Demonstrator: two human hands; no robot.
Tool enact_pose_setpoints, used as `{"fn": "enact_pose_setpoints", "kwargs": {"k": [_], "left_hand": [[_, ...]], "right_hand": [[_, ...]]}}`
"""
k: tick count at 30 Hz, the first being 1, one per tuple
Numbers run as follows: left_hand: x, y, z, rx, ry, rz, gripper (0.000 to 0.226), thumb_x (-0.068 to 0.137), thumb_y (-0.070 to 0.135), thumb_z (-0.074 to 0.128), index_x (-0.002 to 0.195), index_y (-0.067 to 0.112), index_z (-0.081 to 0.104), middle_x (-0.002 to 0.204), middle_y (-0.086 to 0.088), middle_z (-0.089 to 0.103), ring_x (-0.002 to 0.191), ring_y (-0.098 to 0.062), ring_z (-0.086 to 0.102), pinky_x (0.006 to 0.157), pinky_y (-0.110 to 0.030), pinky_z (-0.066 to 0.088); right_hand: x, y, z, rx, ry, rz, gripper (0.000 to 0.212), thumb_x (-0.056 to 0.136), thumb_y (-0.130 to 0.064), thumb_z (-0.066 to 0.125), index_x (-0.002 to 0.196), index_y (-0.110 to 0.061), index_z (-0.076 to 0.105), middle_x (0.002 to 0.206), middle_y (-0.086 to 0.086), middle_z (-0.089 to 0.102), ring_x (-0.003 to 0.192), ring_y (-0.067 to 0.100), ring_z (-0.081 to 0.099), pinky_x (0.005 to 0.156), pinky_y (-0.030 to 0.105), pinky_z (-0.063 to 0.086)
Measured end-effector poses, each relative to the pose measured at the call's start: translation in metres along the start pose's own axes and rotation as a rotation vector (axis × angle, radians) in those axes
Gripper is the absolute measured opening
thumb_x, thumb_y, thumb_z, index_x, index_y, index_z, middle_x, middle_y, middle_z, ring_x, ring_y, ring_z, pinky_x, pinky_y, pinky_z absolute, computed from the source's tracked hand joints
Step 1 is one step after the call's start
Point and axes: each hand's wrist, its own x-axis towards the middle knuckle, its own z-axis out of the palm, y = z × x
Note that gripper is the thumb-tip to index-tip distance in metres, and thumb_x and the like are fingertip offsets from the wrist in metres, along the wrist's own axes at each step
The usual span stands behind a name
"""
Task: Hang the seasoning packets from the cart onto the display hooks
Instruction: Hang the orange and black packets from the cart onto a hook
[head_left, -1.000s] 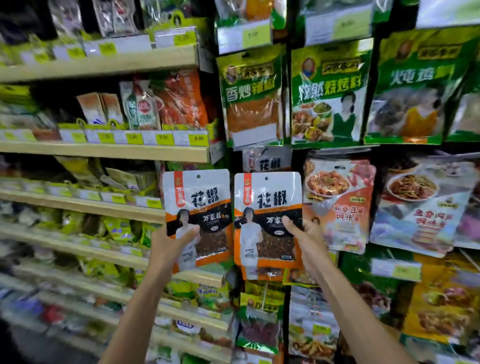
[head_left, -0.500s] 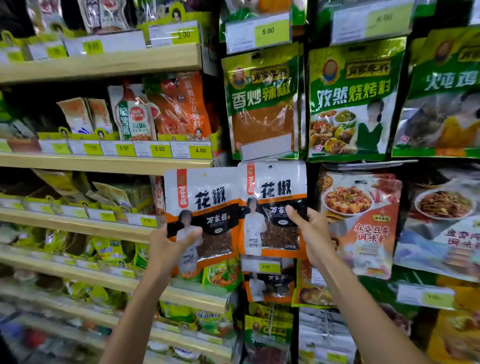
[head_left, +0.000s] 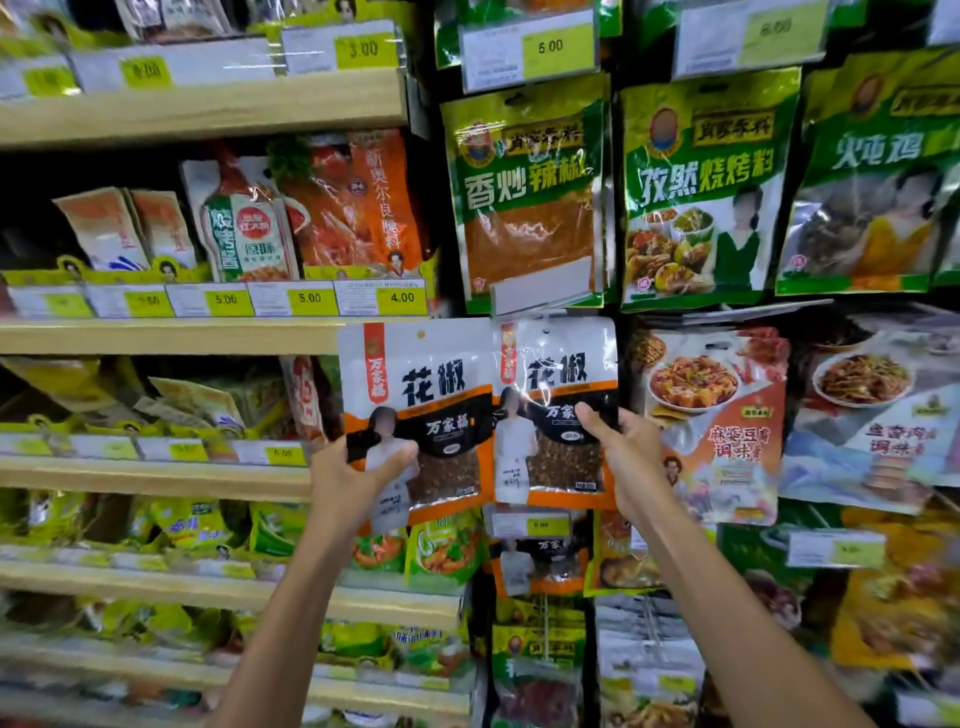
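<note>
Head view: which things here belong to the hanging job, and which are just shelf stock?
Job: left hand gripping the left peppercorn packet; right hand gripping the right peppercorn packet.
Not involved: green chili packet, green barbecue packet, mapo tofu packet, shelf price tags.

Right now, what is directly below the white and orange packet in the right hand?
Below the white and orange plastic packet in the right hand hang a yellow price tag and a similar packet. What lies behind it is covered.
</note>
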Motion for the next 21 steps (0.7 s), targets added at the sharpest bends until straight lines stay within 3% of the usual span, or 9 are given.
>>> {"fn": "enact_pose_setpoints", "kwargs": {"k": [3,5,7,9,12,15,17,19,21], "left_hand": [[0.003,0.001,0.002,0.0,-0.015,0.008,0.018,0.075,0.027,0.077,0.085,0.024,0.063,0.086,0.006,0.066,0.082,-0.011,0.062,0.084,-0.045,0.053],[0.005,0.0,0.003,0.011,-0.024,0.027,0.017,0.075,0.025,0.077,0.082,0.023,0.062,0.082,0.005,0.065,0.078,-0.009,0.061,0.08,-0.044,0.053],[0.006,-0.002,0.003,0.011,-0.046,0.036,0.017,0.076,0.022,0.077,0.083,0.018,0.063,0.082,0.001,0.067,0.079,-0.01,0.063,0.076,-0.041,0.053],[0.006,-0.007,0.004,0.013,-0.067,0.039,0.019,0.074,0.022,0.079,0.079,0.013,0.063,0.077,0.0,0.067,0.069,-0.003,0.063,0.066,-0.034,0.053],[0.005,-0.012,0.008,0.016,-0.114,0.005,0.017,0.072,0.022,0.079,0.075,0.016,0.064,0.071,0.005,0.068,0.061,0.002,0.063,0.063,-0.028,0.054],[0.005,-0.016,0.014,0.007,-0.152,-0.022,0.015,0.073,0.021,0.079,0.079,0.02,0.066,0.077,0.005,0.07,0.069,-0.003,0.067,0.068,-0.033,0.057],[0.007,-0.019,0.019,0.012,-0.179,-0.035,0.019,0.072,0.023,0.08,0.08,0.012,0.067,0.076,-0.001,0.071,0.071,-0.011,0.068,0.069,-0.038,0.057],[0.006,-0.021,0.027,0.026,-0.209,-0.051,0.031,0.072,0.024,0.08,0.081,0.0,0.063,0.076,-0.014,0.067,0.073,-0.024,0.066,0.071,-0.046,0.055],[0.006,-0.024,0.037,0.026,-0.227,-0.046,0.033,0.072,0.023,0.081,0.084,-0.001,0.062,0.077,-0.017,0.061,0.071,-0.024,0.061,0.071,-0.048,0.054]], "right_hand": [[0.009,0.0,0.008,0.011,0.027,0.046,0.037,0.087,-0.03,0.068,0.11,-0.001,0.066,0.112,0.013,0.07,0.107,0.022,0.064,0.099,0.045,0.047],[0.019,0.001,0.016,0.001,0.062,0.051,0.043,0.089,-0.026,0.066,0.109,0.011,0.06,0.115,0.028,0.063,0.109,0.037,0.06,0.101,0.048,0.045],[0.033,-0.001,0.023,-0.021,0.12,0.061,0.037,0.089,-0.022,0.067,0.102,0.012,0.062,0.109,0.029,0.065,0.103,0.038,0.061,0.094,0.045,0.048],[0.049,-0.004,0.028,-0.067,0.166,0.079,0.028,0.088,-0.023,0.068,0.094,0.004,0.06,0.097,0.02,0.063,0.095,0.03,0.061,0.084,0.036,0.048],[0.071,-0.006,0.031,-0.085,0.21,0.116,0.032,0.088,-0.02,0.069,0.104,0.006,0.059,0.101,0.014,0.06,0.095,0.023,0.056,0.081,0.031,0.043],[0.072,-0.003,0.029,-0.126,0.234,0.132,0.035,0.09,-0.018,0.065,0.113,0.008,0.061,0.112,0.021,0.064,0.101,0.031,0.059,0.078,0.031,0.041],[0.056,0.004,0.026,-0.223,0.257,0.11,0.038,0.094,-0.023,0.06,0.12,0.003,0.058,0.122,0.019,0.062,0.113,0.032,0.056,0.087,0.033,0.041],[0.03,0.013,0.021,-0.218,0.274,0.033,0.035,0.097,-0.029,0.054,0.123,-0.006,0.056,0.124,0.011,0.061,0.116,0.027,0.055,0.092,0.031,0.041],[0.003,0.018,0.018,-0.035,0.202,-0.001,0.028,0.095,-0.038,0.053,0.113,-0.017,0.061,0.118,0.003,0.065,0.108,0.016,0.061,0.087,0.024,0.045]]}}
